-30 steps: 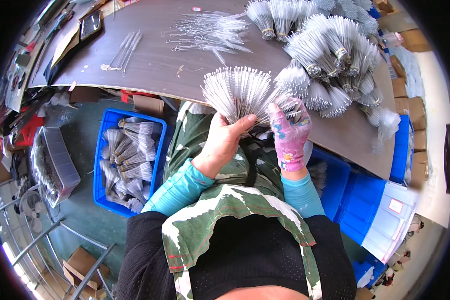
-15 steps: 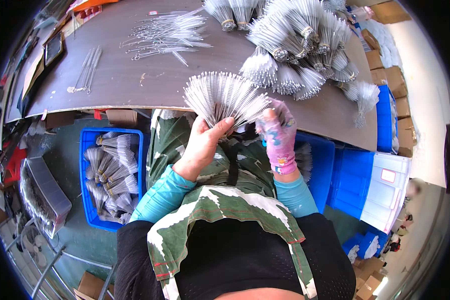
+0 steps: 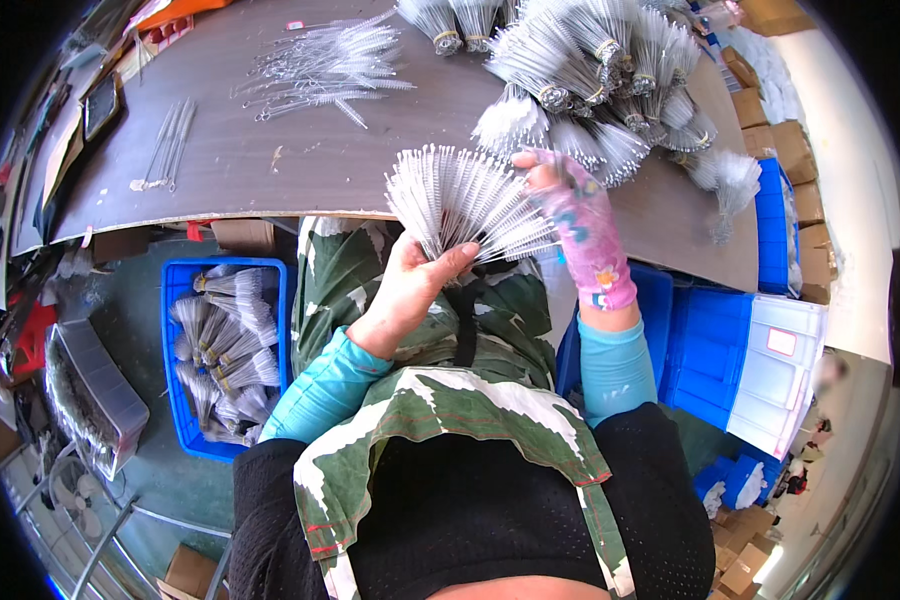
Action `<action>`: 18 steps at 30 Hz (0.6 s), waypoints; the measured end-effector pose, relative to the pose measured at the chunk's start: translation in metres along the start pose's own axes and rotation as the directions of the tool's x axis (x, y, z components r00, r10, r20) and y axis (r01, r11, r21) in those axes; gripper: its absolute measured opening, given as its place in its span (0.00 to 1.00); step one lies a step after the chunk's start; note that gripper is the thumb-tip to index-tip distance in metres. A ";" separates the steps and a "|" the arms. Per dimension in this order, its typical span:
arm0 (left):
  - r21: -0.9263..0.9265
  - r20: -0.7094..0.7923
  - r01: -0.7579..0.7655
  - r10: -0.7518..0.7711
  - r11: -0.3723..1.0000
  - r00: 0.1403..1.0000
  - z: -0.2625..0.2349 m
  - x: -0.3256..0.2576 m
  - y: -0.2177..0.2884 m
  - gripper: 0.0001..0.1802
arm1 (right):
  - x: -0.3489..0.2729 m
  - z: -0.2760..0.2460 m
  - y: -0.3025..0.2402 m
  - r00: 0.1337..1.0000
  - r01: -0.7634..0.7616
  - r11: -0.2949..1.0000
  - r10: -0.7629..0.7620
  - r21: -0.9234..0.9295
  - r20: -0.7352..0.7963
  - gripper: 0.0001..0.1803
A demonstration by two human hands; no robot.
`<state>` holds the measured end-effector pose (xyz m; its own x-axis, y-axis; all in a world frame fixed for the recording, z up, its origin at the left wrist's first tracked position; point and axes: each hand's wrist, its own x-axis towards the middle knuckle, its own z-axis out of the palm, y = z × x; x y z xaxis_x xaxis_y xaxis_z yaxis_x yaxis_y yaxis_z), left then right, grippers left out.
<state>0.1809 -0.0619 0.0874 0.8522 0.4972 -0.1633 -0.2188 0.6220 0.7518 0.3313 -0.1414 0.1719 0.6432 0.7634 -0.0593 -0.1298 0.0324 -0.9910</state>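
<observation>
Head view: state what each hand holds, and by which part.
The left hand holds a fanned bunch of brushes by its narrow, gathered lower end. Whether the gloved right hand holds anything cannot be told.

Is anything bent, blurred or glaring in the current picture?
Head view throughout: the tabletop bows along its edge, corners fall to black; the gloved right hand looks slightly blurred, the fanned wire brushes in the left hand crisper; a bright patch glares beside cardboard boxes at lower right.
</observation>
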 end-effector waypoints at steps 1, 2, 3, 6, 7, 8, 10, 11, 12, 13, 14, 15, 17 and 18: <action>0.030 0.002 -0.007 0.007 1.000 1.000 0.000 0.000 0.000 0.14 | 0.000 0.006 -0.013 0.991 -0.105 0.982 0.116 -0.154 0.068 0.10; 0.031 -0.002 -0.006 0.006 1.000 1.000 -0.001 -0.001 0.001 0.14 | 0.001 0.005 -0.011 0.990 -0.107 0.982 0.119 -0.153 0.070 0.10; 0.055 -0.003 0.001 -0.001 0.998 1.000 -0.002 -0.002 0.002 0.14 | 0.003 0.003 -0.009 0.993 -0.071 0.965 0.092 -0.252 0.074 0.11; 0.046 0.021 0.009 -0.010 0.999 1.000 -0.005 -0.004 0.003 0.15 | 0.000 0.005 -0.010 0.995 -0.003 0.929 0.041 -0.371 0.093 0.14; -0.001 -0.004 -0.004 0.004 1.000 1.000 -0.005 -0.004 0.002 0.16 | -0.004 0.007 -0.009 0.996 0.078 0.924 -0.052 -0.373 0.078 0.14; -0.047 -0.029 -0.018 0.017 0.999 0.999 -0.004 -0.004 0.001 0.17 | -0.009 0.009 -0.009 0.988 0.157 0.913 -0.144 -0.376 0.062 0.15; -0.094 -0.061 -0.033 0.028 0.995 0.998 -0.004 -0.003 0.000 0.18 | -0.019 0.009 -0.009 0.994 0.109 0.908 -0.096 -0.405 0.052 0.16; -0.094 -0.053 -0.046 0.041 0.994 0.998 -0.004 -0.003 0.000 0.18 | -0.022 0.008 -0.006 0.994 0.106 0.919 -0.098 -0.381 0.040 0.18; -0.095 -0.045 -0.058 0.054 0.994 0.998 -0.004 -0.003 0.000 0.18 | -0.025 0.007 -0.003 0.995 0.102 0.929 -0.099 -0.356 0.027 0.19; -0.083 -0.035 -0.057 0.054 0.995 0.998 -0.006 -0.002 -0.001 0.18 | -0.029 0.006 -0.001 0.992 0.123 0.912 -0.124 -0.390 0.024 0.19; -0.083 -0.035 -0.057 0.055 0.995 0.998 -0.006 -0.003 -0.001 0.18 | -0.032 0.005 -0.002 0.992 0.124 0.912 -0.124 -0.390 0.024 0.19; -0.086 -0.034 -0.064 0.061 0.994 0.998 -0.005 -0.003 -0.001 0.17 | -0.037 0.005 -0.002 0.987 0.157 0.874 -0.153 -0.460 0.046 0.18; -0.090 -0.034 -0.069 0.066 0.994 0.997 -0.005 -0.002 -0.001 0.17 | -0.044 0.001 -0.003 0.981 0.187 0.806 -0.182 -0.561 0.066 0.15; -0.069 -0.023 -0.068 0.066 0.995 0.998 -0.005 -0.002 -0.002 0.17 | -0.044 0.003 -0.004 0.981 0.188 0.806 -0.182 -0.561 0.067 0.15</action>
<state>0.1775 -0.0611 0.0833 0.8249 0.5507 -0.1275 -0.3083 0.6274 0.7151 0.3013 -0.1734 0.1789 0.6043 0.7860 0.1303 0.4395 -0.1925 -0.8774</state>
